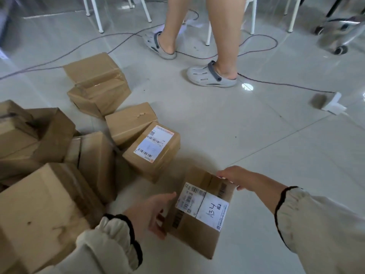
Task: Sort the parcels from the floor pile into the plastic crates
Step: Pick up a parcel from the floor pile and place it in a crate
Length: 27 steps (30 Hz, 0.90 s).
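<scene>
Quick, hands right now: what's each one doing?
Left hand: grips the labelled parcel at its left edge.
Right hand: grips the same parcel's far corner.

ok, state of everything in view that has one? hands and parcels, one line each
134 parcel: held in both hands, label up, closed
left hand: grips the 134 parcel's left edge
right hand: grips its far corner
labelled parcel: tilted, label up, untouched
plain parcel: closed, small tear on top
floor pile: jumbled, unsorted
</scene>
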Each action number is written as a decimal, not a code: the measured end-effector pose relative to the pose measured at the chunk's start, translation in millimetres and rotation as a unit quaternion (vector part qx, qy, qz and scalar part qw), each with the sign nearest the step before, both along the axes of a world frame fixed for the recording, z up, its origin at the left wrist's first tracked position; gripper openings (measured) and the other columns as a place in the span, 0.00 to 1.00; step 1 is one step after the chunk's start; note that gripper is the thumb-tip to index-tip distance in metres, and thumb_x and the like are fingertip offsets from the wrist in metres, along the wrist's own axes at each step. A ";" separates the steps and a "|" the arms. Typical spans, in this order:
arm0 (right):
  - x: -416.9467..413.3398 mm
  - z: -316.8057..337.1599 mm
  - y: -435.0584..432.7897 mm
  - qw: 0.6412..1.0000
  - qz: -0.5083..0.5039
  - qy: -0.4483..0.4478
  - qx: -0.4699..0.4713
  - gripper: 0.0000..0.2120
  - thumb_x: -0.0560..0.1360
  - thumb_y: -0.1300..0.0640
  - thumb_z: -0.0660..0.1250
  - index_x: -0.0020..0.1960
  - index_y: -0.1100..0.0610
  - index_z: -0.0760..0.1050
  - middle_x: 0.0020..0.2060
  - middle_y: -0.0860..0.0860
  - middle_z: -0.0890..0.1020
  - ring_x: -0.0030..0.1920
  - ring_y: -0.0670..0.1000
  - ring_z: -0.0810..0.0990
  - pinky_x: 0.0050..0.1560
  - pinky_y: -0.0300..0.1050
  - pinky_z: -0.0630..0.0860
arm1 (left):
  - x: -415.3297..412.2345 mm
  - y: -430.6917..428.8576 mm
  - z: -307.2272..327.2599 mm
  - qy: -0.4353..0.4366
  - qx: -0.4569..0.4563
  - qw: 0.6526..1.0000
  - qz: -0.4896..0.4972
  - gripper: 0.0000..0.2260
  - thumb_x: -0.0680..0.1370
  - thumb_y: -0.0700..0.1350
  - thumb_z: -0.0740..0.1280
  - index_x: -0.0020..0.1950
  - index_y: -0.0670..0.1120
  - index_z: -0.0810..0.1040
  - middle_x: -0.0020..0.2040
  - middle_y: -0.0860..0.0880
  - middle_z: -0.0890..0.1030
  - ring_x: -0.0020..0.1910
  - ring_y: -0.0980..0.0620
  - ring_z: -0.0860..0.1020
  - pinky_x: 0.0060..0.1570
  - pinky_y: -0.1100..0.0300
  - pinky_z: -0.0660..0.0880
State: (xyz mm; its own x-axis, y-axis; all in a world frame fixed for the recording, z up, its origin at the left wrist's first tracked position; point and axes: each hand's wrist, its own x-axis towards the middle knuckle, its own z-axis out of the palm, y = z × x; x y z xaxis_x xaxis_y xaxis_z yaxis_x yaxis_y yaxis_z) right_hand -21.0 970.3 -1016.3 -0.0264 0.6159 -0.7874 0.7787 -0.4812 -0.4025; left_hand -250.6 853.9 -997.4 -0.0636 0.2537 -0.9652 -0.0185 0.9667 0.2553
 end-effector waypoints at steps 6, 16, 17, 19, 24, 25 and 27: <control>2.8 -3.2 -7.1 0.994 0.055 -0.012 -0.091 0.23 0.78 0.41 0.58 0.62 0.58 0.70 0.54 0.57 0.76 0.44 0.57 0.77 0.48 0.48 0.76 | -8.0 7.8 -15.6 0.068 0.156 0.984 0.055 0.19 0.73 0.44 0.74 0.60 0.43 0.72 0.49 0.44 0.75 0.48 0.45 0.75 0.50 0.51 0.75; -2.6 -9.4 -11.5 0.982 -0.037 0.116 -0.143 0.20 0.79 0.51 0.62 0.65 0.64 0.69 0.58 0.61 0.78 0.57 0.60 0.79 0.59 0.62 0.75 | -15.9 -9.0 -31.2 -0.045 0.151 0.986 0.052 0.14 0.78 0.44 0.67 0.61 0.40 0.75 0.51 0.41 0.80 0.47 0.42 0.78 0.43 0.50 0.76; -2.7 -9.6 -11.0 0.982 -0.034 0.115 -0.143 0.21 0.79 0.51 0.62 0.65 0.64 0.69 0.58 0.61 0.78 0.58 0.60 0.79 0.60 0.63 0.74 | -15.8 -8.1 -31.3 -0.038 0.154 0.986 0.048 0.13 0.78 0.44 0.67 0.60 0.41 0.75 0.51 0.41 0.80 0.47 0.42 0.78 0.44 0.50 0.75; -3.0 -9.7 -10.2 0.982 -0.032 0.113 -0.146 0.21 0.79 0.51 0.62 0.66 0.64 0.68 0.59 0.61 0.78 0.59 0.61 0.78 0.61 0.64 0.73 | -15.4 -6.7 -31.7 -0.027 0.152 0.987 0.045 0.11 0.78 0.44 0.67 0.58 0.41 0.76 0.50 0.41 0.80 0.47 0.42 0.78 0.47 0.48 0.76; -3.8 -12.4 -10.8 0.984 -0.022 0.108 -0.138 0.21 0.79 0.51 0.61 0.67 0.63 0.66 0.58 0.60 0.79 0.58 0.61 0.79 0.60 0.64 0.74 | -15.2 -4.0 -32.4 -0.002 0.134 0.990 0.036 0.08 0.77 0.44 0.68 0.53 0.41 0.76 0.49 0.40 0.79 0.46 0.39 0.78 0.54 0.40 0.76; -4.0 -12.5 -10.9 0.984 -0.020 0.108 -0.137 0.21 0.79 0.51 0.61 0.67 0.63 0.66 0.58 0.59 0.79 0.58 0.60 0.79 0.60 0.64 0.74 | -15.2 -4.0 -31.9 0.001 0.132 0.991 0.035 0.07 0.77 0.44 0.68 0.52 0.41 0.76 0.48 0.40 0.79 0.45 0.39 0.78 0.53 0.40 0.76; -4.0 -13.3 -11.7 0.984 -0.025 0.108 -0.141 0.21 0.80 0.50 0.60 0.67 0.62 0.66 0.58 0.59 0.79 0.58 0.60 0.79 0.60 0.63 0.74 | -14.1 -5.0 -30.7 0.000 0.134 0.990 0.037 0.08 0.78 0.44 0.68 0.53 0.41 0.76 0.47 0.40 0.79 0.44 0.39 0.78 0.51 0.42 0.77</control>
State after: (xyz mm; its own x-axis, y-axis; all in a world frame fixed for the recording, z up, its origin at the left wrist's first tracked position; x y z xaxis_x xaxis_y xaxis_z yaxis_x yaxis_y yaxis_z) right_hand -25.0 958.5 -1029.6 -0.1873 0.3786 -0.9064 0.6625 -0.6325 -0.4012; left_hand -264.8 848.9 -1028.1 -0.0909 0.4961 -0.8635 -0.0876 0.8598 0.5031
